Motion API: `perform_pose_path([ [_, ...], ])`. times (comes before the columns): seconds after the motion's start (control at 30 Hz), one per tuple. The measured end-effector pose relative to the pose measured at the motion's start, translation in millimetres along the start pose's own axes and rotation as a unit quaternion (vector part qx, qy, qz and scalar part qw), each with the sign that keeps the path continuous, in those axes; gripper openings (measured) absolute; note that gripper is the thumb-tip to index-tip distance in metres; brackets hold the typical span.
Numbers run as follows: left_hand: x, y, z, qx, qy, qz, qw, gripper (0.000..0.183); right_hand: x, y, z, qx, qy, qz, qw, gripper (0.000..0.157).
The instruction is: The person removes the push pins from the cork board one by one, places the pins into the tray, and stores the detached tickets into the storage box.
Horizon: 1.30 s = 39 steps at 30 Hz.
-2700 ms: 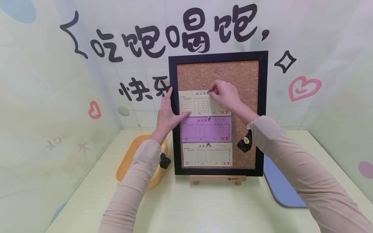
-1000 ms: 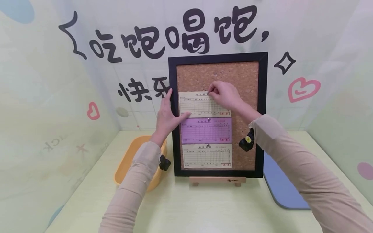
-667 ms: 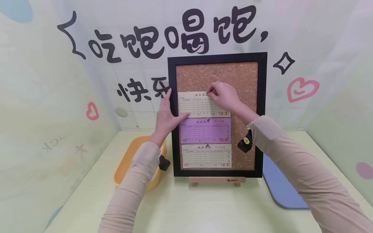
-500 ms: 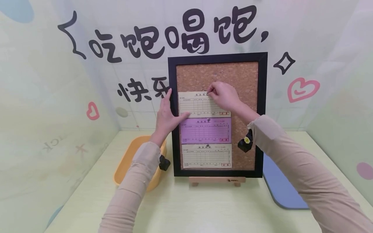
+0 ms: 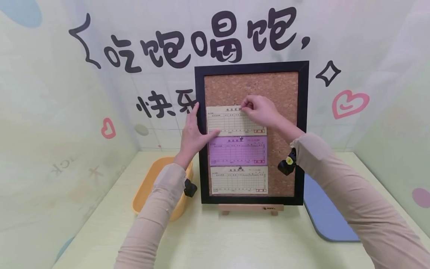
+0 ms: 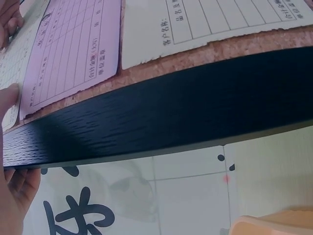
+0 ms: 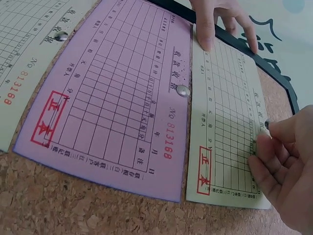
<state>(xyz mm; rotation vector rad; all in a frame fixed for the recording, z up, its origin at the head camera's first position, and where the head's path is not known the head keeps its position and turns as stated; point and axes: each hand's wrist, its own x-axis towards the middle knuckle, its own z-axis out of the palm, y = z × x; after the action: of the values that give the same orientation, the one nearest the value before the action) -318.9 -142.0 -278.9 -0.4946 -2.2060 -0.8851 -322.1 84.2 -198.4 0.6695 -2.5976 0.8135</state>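
Observation:
A black-framed corkboard (image 5: 283,86) stands on a small wooden easel (image 5: 250,207). Three receipt slips hang in a column on it: a pale yellow one (image 5: 218,121) on top, a purple one (image 5: 223,153) in the middle, another pale one (image 5: 223,183) below. Domed metal thumbtacks hold the lower two. My left hand (image 5: 193,136) grips the frame's left edge, thumb pressing the top slip, fingers partly hidden behind. At the top slip's upper edge, my right hand (image 5: 260,110) pinches a thumbtack (image 7: 267,124), mostly hidden by the fingertips in the right wrist view.
An orange-yellow tub (image 5: 146,186) sits left of the board, partly behind my left forearm. A blue flat board (image 5: 330,213) lies on the table (image 5: 242,243) at the right, partly under my right sleeve. A wall with large printed characters rises close behind.
My right forearm and wrist have shifted slightly right, while the fingertips stay at the top slip's upper edge. My left hand keeps its hold, and the slips have not moved on the board.

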Motion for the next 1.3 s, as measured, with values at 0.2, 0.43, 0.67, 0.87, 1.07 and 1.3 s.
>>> perform_pose_path([
  [0.2,0.5,0.2,0.6,0.008,-0.006,-0.003,0.9999,0.099,-3.7,4.3,-1.5,0.034,-0.003,-0.003,0.999,0.013],
  [0.43,0.4,0.9,-0.7,0.005,-0.011,-0.003,0.9999,0.098,-10.5,9.4,-3.6,0.047,0.002,0.008,0.999,0.013],
  [0.67,2.1,-2.6,-5.0,0.04,-0.033,0.012,0.9986,0.097,-15.7,16.5,-3.0,0.036,0.007,0.009,0.999,0.014],
  [0.87,6.3,-5.1,-16.3,0.06,-0.031,0.043,0.9968,0.093,-18.0,17.3,-2.2,0.035,0.007,0.01,0.999,0.013],
  [1.07,15.8,-2.9,-24.8,0.102,-0.005,0.092,0.9905,0.085,-18.9,15.5,-2.2,0.027,0.016,0.005,0.999,0.012],
  [1.3,27.1,8.1,-34.9,0.12,0.003,0.113,0.9863,0.067,-18.4,15.0,-1.9,0.02,0.017,0.004,1.0,0.012],
])
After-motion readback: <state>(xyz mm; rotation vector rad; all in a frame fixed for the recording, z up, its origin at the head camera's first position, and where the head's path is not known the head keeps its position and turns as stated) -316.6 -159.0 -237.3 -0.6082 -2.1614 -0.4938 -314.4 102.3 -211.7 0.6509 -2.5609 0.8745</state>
